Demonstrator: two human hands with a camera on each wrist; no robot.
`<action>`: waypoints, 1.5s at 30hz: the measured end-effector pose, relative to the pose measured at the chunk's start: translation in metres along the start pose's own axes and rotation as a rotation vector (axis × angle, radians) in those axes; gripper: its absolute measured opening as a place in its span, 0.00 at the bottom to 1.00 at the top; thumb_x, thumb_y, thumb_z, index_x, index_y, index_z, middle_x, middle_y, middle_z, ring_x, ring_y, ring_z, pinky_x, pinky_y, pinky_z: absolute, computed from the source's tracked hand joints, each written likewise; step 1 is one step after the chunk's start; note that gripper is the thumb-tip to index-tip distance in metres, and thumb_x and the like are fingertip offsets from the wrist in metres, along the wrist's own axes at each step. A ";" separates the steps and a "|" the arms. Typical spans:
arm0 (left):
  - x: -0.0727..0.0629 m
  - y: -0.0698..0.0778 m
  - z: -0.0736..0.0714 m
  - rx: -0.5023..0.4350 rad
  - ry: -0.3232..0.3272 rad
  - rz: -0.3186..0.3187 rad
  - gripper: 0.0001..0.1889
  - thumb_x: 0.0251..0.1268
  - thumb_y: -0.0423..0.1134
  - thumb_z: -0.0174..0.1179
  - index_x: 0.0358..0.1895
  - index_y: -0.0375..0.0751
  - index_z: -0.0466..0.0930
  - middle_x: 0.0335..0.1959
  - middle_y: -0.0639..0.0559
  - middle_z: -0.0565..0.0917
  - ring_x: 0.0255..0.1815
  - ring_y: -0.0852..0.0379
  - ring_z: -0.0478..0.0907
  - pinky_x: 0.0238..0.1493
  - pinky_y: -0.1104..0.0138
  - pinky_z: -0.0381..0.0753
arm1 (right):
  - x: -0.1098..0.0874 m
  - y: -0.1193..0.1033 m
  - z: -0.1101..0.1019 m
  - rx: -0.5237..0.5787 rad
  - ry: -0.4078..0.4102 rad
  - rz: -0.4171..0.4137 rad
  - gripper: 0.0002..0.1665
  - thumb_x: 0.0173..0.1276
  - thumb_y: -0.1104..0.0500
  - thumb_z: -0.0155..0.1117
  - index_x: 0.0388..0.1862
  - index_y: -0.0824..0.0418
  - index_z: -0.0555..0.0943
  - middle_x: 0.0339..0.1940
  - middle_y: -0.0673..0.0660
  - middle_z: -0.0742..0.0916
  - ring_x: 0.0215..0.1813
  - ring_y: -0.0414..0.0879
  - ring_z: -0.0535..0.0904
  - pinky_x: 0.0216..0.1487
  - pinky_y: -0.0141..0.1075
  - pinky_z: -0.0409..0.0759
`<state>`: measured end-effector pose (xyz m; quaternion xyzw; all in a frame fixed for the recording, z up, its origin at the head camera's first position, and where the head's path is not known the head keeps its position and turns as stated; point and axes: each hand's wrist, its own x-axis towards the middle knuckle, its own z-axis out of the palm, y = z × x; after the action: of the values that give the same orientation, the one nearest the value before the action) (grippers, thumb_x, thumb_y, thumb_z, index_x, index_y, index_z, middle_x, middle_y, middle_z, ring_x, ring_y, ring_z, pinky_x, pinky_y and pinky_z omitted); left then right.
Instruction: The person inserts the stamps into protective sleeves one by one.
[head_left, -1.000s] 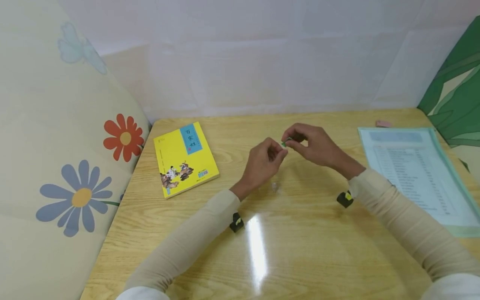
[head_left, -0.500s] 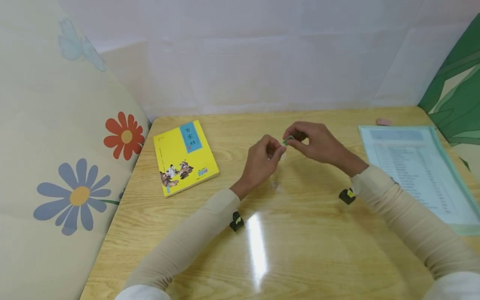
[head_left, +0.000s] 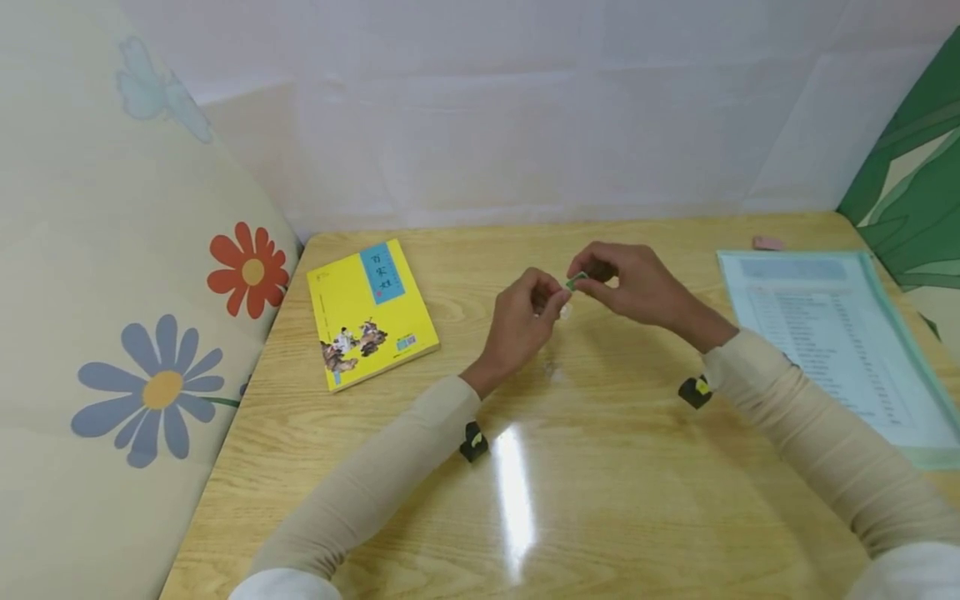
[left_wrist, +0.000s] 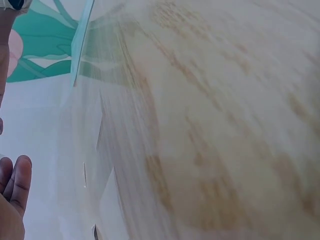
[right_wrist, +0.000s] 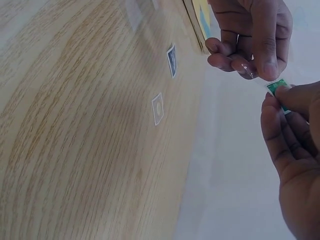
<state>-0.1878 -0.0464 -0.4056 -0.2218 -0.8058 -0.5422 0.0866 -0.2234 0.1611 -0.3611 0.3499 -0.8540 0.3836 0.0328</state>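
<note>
My left hand (head_left: 521,321) is over the middle of the table, thumb and forefinger pinching a small clear plastic piece (head_left: 566,311); its shape is hard to make out. Facing it, my right hand (head_left: 630,283) pinches a small green stamp-like piece (right_wrist: 278,88) with a pale edge. The fingertips of both hands nearly meet at this piece. In the right wrist view, two more stamp-like pieces lie on the table, one with a dark picture (right_wrist: 172,61), the other pale with a round mark (right_wrist: 158,109). The left wrist view shows only part of a hand (left_wrist: 14,192) at its edge.
A yellow book (head_left: 372,317) lies on the left of the wooden table (head_left: 600,500). On the right are a pale green document sheet (head_left: 832,342) and a small pink block (head_left: 768,243). A white sheet (head_left: 480,125) hangs behind the table. Black wrist cameras sit under both sleeves.
The fingertips have drawn slightly apart, and more of the green piece now shows in the right hand. The clear piece has come into view below the left fingertips.
</note>
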 end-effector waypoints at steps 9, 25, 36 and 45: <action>-0.001 -0.001 0.000 0.008 0.014 0.016 0.08 0.75 0.40 0.59 0.45 0.38 0.75 0.37 0.53 0.81 0.34 0.60 0.81 0.38 0.69 0.84 | -0.001 0.000 0.000 0.026 -0.045 0.014 0.11 0.74 0.55 0.65 0.51 0.55 0.81 0.39 0.47 0.86 0.39 0.39 0.83 0.41 0.38 0.83; 0.001 0.001 0.001 -0.022 0.023 -0.010 0.10 0.75 0.42 0.59 0.46 0.38 0.75 0.37 0.52 0.82 0.33 0.59 0.80 0.35 0.67 0.83 | -0.004 0.005 0.003 -0.007 0.094 -0.010 0.10 0.76 0.53 0.61 0.48 0.57 0.80 0.38 0.49 0.84 0.37 0.39 0.79 0.39 0.37 0.80; 0.000 0.001 0.001 0.007 0.040 -0.012 0.11 0.76 0.44 0.58 0.46 0.40 0.75 0.36 0.53 0.81 0.34 0.59 0.79 0.36 0.66 0.82 | -0.006 0.006 0.009 -0.024 0.136 -0.104 0.07 0.76 0.59 0.61 0.49 0.58 0.81 0.41 0.49 0.83 0.39 0.40 0.80 0.40 0.37 0.81; 0.001 -0.001 0.001 -0.012 0.050 -0.023 0.11 0.76 0.44 0.58 0.46 0.39 0.75 0.36 0.51 0.82 0.34 0.58 0.80 0.36 0.66 0.83 | -0.005 0.004 0.011 -0.012 0.112 -0.137 0.07 0.77 0.60 0.59 0.49 0.58 0.81 0.41 0.49 0.84 0.37 0.40 0.78 0.33 0.38 0.79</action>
<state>-0.1893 -0.0450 -0.4063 -0.1993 -0.8027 -0.5532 0.0994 -0.2194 0.1585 -0.3727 0.3852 -0.8272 0.3943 0.1087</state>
